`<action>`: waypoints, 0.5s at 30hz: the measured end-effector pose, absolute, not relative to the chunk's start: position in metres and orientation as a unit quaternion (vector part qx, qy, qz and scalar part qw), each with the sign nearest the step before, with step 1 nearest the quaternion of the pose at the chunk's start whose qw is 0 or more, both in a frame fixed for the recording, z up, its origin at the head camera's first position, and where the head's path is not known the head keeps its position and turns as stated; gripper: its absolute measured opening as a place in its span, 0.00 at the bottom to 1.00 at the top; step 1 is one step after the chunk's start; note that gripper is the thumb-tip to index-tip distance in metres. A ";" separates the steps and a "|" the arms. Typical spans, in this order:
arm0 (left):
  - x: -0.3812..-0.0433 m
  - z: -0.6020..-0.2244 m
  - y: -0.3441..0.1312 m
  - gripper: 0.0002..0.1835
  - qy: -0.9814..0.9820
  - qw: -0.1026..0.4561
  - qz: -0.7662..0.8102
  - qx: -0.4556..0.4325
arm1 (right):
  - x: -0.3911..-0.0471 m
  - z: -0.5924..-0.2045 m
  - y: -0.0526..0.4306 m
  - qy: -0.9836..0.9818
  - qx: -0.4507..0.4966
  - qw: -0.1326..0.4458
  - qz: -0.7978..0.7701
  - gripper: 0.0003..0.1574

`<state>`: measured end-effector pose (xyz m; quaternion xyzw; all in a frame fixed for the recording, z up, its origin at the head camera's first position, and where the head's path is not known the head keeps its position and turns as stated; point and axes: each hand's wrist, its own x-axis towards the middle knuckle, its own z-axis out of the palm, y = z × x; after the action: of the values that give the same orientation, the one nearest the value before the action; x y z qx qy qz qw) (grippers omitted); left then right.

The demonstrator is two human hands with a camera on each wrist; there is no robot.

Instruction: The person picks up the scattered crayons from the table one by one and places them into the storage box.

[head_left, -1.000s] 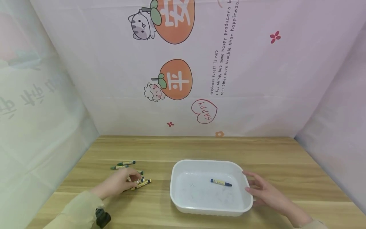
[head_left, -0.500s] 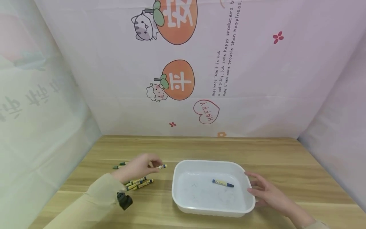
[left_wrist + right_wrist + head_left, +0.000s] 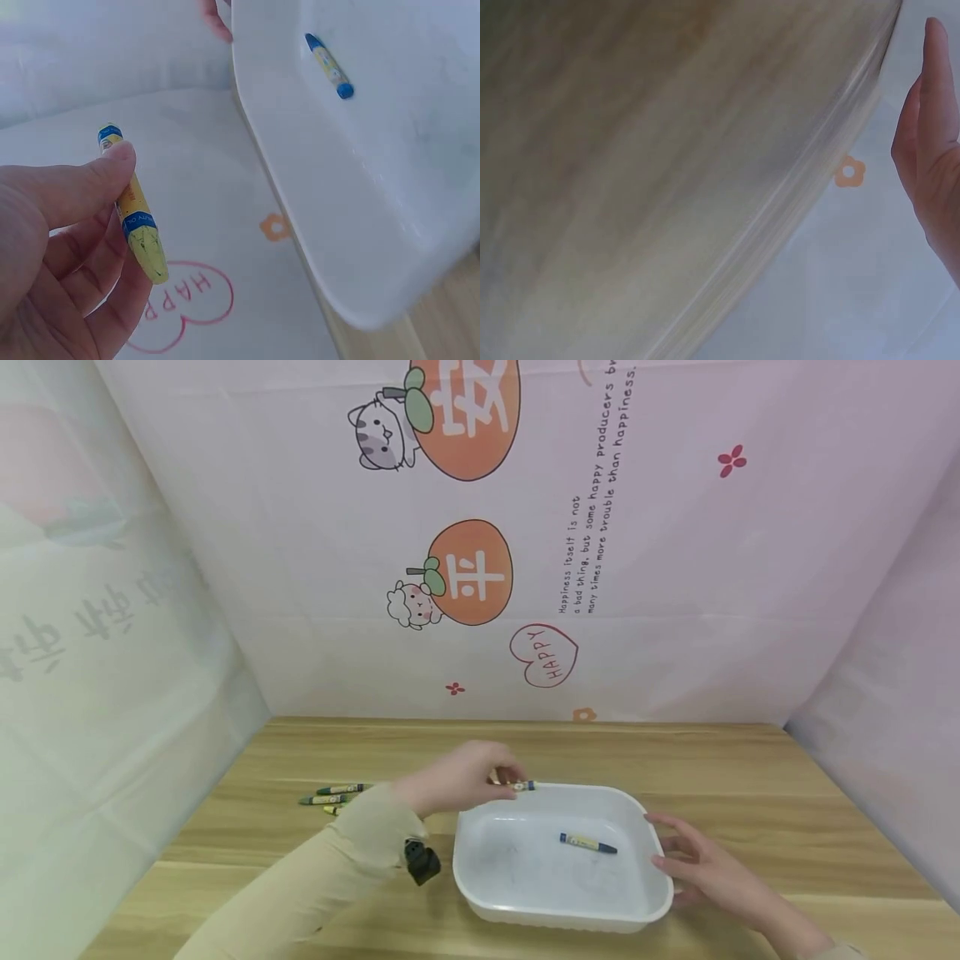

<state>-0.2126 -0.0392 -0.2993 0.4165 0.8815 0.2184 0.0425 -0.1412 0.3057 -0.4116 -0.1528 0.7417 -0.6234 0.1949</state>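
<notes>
My left hand [image 3: 461,779] pinches a pale yellow crayon [image 3: 136,206] with blue bands between thumb and fingers, above the far left rim of a white plastic basin [image 3: 558,917]. In the left wrist view its yellow tip points down, apart from the basin. Inside the basin lies one blue crayon [image 3: 588,843]. My right hand [image 3: 697,864] rests against the basin's right side, with fairly straight fingers at the rim. In the right wrist view only part of that hand [image 3: 934,142] shows, at the right edge.
Green crayons [image 3: 322,799] and a yellow one [image 3: 333,810] lie on the wooden table [image 3: 390,743] at the left; my left sleeve [image 3: 322,868] covers the area beside them. A printed white cloth [image 3: 660,635] stands behind the table and along both sides.
My left hand has picked the yellow crayon from the pile at the left and carried it rightward to the basin's far rim. The right hand stays at the basin.
</notes>
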 end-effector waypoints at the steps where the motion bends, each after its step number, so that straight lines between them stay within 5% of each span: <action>1: -0.213 -0.300 -0.033 0.09 0.883 0.050 0.217 0.414 | -0.141 -0.412 0.306 0.742 -0.154 0.195 -0.623 0.31; 15: -0.229 -0.329 0.034 0.09 0.880 0.150 0.192 0.407 | -0.142 -0.414 0.305 0.743 -0.149 0.192 -0.624 0.32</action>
<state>-0.2285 0.0340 -0.3286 0.4071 0.8804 0.1918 0.1496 -0.1421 0.3053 -0.4136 -0.1486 0.7427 -0.6241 0.1917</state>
